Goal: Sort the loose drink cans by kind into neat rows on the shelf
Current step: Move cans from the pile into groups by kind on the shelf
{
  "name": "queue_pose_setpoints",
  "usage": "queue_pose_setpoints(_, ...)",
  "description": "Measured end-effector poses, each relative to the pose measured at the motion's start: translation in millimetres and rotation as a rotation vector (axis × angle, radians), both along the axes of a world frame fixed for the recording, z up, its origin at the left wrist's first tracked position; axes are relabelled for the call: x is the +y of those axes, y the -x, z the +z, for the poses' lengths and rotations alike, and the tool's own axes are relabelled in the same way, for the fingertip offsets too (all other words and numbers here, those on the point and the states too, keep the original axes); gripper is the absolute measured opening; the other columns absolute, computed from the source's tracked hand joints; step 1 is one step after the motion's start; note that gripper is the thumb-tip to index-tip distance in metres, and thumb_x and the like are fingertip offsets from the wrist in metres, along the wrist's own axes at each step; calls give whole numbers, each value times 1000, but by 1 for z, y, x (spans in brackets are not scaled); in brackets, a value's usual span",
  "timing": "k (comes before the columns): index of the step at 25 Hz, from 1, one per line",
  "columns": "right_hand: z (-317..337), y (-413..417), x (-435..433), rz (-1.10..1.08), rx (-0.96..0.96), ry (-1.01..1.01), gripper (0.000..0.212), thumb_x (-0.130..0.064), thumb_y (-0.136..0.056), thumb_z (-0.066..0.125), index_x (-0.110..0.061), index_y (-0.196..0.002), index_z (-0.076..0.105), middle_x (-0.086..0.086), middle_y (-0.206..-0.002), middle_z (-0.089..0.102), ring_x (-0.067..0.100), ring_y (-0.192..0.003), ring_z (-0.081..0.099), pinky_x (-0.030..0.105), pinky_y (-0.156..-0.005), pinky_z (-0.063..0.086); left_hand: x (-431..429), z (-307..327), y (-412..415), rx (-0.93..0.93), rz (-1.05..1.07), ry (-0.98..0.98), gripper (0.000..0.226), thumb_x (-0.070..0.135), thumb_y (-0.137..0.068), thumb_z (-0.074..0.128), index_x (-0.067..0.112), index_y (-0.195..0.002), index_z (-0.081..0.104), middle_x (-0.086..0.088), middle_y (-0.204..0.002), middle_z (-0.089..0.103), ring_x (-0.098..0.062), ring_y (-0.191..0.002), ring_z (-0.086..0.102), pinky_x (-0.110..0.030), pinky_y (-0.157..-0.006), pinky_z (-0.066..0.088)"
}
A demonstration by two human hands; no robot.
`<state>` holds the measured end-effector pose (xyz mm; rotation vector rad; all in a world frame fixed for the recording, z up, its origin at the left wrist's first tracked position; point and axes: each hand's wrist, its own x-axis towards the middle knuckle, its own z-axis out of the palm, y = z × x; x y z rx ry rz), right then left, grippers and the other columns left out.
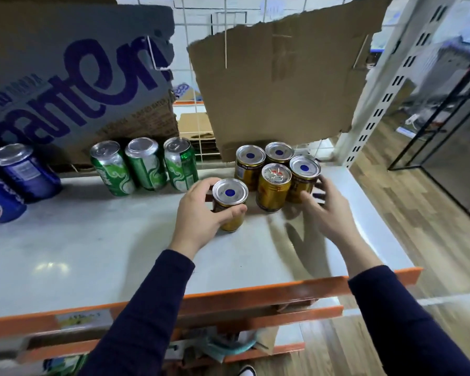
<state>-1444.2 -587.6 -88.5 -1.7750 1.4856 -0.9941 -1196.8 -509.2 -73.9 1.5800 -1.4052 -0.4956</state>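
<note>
Left grip (201,210) curled round loose gold can (229,204), upright on shelf (92,253), just front-left of gold cluster (273,185). Right grip (329,210) spread, holding nothing, at cluster's right flank; contact unclear. Green cans (144,169) left of cluster, blue cans (25,175) further left. Advice: slide can flush into cluster, keep upright, brace cluster's right side

Five gold cans (273,191), three green (147,169), two blue (25,175)
</note>
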Motion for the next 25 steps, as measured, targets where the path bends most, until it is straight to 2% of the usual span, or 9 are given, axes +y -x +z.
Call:
queue_pose_setpoints(3, -27, 6, 30, -44, 267, 101, 36, -14, -87, 64, -8, -122, 60, 3, -111, 62, 24, -102, 57, 26, -86, 41, -22, -1, 10, 16, 2, 22, 51, 41, -65, 85, 29, -109, 60, 10, -108, 61, 18, -95, 50, 2, -76, 33)
queue_pose_setpoints(6, -37, 12, 45, 23, 409, 145, 21, -9, -82, 69, -7, -103, 70, 11, -107, 65, 33, -104, 55, 27, -88, 35, -40, -2, 20, -1, 22, 32, 57, 43, -65, 84, 22, -113, 61, 6, -111, 61, 1, -99, 55, -10, -84, 40)
queue_pose_setpoints(7, -37, 12, 45, 25, 422, 150, 19, -9, -81, 69, -7, -100, 71, 11, -106, 65, 33, -103, 55, 28, -87, 36, -43, -3, 21, -14, 39, 32, 61, 44, -65, 84, 20, -115, 61, 7, -111, 61, -7, -102, 56, -18, -86, 42)
queue_pose_setpoints(9, -36, 11, 46, 21, 440, 165, 16, -9, -81, 69, -7, -97, 72, 10, -105, 65, 33, -101, 55, 30, -87, 38, -46, -6, 22, -38, 64, 28, 66, 46, -63, 84, 19, -118, 60, 8, -111, 59, -11, -104, 54, -22, -87, 41)
queue_pose_setpoints(15, -32, 8, 49, 31, 509, 180, 17, -11, -84, 65, -8, -100, 71, 10, -107, 64, 32, -103, 53, 35, -88, 42, -54, -6, 26, -74, 45, 0, 67, 48, -64, 83, 18, -118, 58, 4, -114, 58, -9, -99, 51, -18, -80, 36)
queue_pose_setpoints(18, -31, 6, 49, 35, 530, 168, 18, -13, -86, 65, -9, -102, 70, 9, -108, 64, 33, -104, 53, 36, -88, 42, -57, -6, 26, -110, 2, -39, 66, 48, -70, 80, 16, -122, 54, -2, -120, 57, -16, -109, 51, -17, -82, 33)
queue_pose_setpoints(20, -30, 2, 50, 27, 499, 174, 19, -15, -86, 66, -8, -104, 70, 9, -109, 65, 33, -104, 54, 34, -87, 42, -53, -7, 22, -139, -34, -84, 70, 45, -76, 76, 15, -133, 48, -4, -132, 52, -18, -121, 46, -17, -91, 31)
queue_pose_setpoints(22, -27, -9, 51, 22, 430, 191, 20, -14, -85, 67, -8, -104, 69, 8, -108, 65, 32, -104, 54, 31, -86, 39, -39, -10, 10, -143, -34, -143, 70, 41, -83, 70, 12, -140, 41, -6, -140, 46, -20, -128, 43, -27, -103, 35)
queue_pose_setpoints(25, -25, -45, 54, 125, 377, 254, 19, -12, -84, 67, -8, -102, 69, 6, -105, 66, 29, -102, 57, 30, -86, 40, -1, -18, -26, -146, 41, -142, 51, 35, -89, 64, 14, -134, 50, -3, -132, 53, -17, -117, 54, -35, -97, 46)
